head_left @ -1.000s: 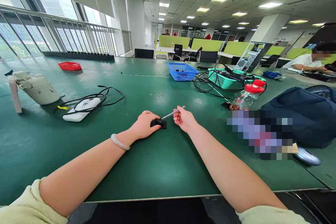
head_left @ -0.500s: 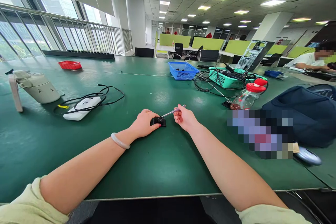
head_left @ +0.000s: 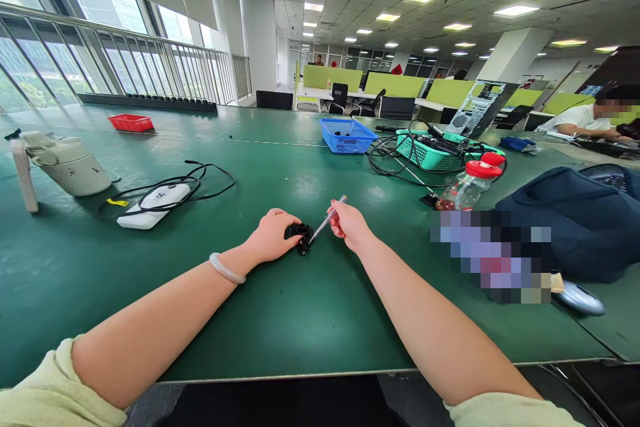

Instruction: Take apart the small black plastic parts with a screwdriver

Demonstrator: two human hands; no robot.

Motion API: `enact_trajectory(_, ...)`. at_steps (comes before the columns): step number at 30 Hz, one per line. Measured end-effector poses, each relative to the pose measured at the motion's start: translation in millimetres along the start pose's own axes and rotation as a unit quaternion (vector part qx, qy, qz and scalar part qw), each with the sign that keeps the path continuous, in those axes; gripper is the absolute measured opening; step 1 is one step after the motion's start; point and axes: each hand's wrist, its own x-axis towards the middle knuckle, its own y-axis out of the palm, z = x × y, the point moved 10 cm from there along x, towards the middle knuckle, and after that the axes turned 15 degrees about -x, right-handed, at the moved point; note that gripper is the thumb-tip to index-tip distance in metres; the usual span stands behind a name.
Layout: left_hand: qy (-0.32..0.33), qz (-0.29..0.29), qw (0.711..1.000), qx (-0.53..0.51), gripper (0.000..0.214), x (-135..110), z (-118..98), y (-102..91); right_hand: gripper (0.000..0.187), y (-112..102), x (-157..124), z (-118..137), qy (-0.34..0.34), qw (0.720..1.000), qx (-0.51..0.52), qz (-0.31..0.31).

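Observation:
Near the middle of the green table (head_left: 290, 320), my left hand (head_left: 270, 235) is closed on a small black part (head_left: 304, 245), thumb on the near side. The part lies low at the tabletop; my fingers hide its left portion, and its exact kind is not clear. My right hand (head_left: 349, 223) pinches a slim silver screwdriver (head_left: 320, 227). The tool slants down to the left, and its thin tip meets or nearly meets the right side of the black part.
On the left are a white device with a black cable (head_left: 157, 205), a pale bottle (head_left: 70, 163) and a red tray (head_left: 131, 123). Farther back stand blue (head_left: 347, 140) and green baskets (head_left: 425, 153). To the right are a red-lidded jar (head_left: 467, 187), a dark bag (head_left: 570, 220) and a seated person (head_left: 575, 119).
The screwdriver has tilted more steeply, its tip moving lower and nearer to me. The black part appears turned, with its end now pointing toward me. My left hand stays on it.

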Motion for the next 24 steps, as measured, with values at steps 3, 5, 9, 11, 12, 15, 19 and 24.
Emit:
enact_trajectory(3, 0.001, 0.0, 1.0, 0.002, 0.037, 0, 0, 0.3, 0.032, 5, -4, 7, -0.022, 0.999, -0.045, 0.021)
enact_trajectory(5, -0.001, -0.001, 1.0, 0.002, 0.038, -1, -1, -0.5, 0.032, 2, -7, 16, -0.052, 0.996, -0.078, 0.009)
enact_trajectory(9, 0.007, 0.002, 1.0, 0.003, 0.038, -2, -3, -2.8, 0.03, -7, -29, 56, -0.239, 0.95, -0.182, -0.088)
enact_trajectory(11, 0.013, 0.004, 1.0, 0.004, 0.04, -3, -3, -3.6, 0.024, 1, -45, 69, -0.321, 0.915, -0.224, -0.098)
enact_trajectory(12, 0.015, 0.004, 1.0, 0.004, 0.041, -2, -3, -3.7, 0.021, 7, -52, 72, -0.348, 0.9, -0.245, -0.091)
enact_trajectory(15, 0.023, 0.004, 1.0, 0.005, 0.04, -1, 1, -3.3, 0.015, 24, -64, 74, -0.393, 0.865, -0.306, -0.064)
enact_trajectory(19, 0.037, 0.0, 0.999, -0.003, 0.034, 0, 4, -2.6, 0.018, 28, -70, 76, -0.405, 0.851, -0.33, -0.06)
enact_trajectory(24, 0.033, 0.004, 0.999, -0.007, 0.034, 0, 5, -2.3, 0.02, 22, -66, 75, -0.38, 0.868, -0.313, -0.068)
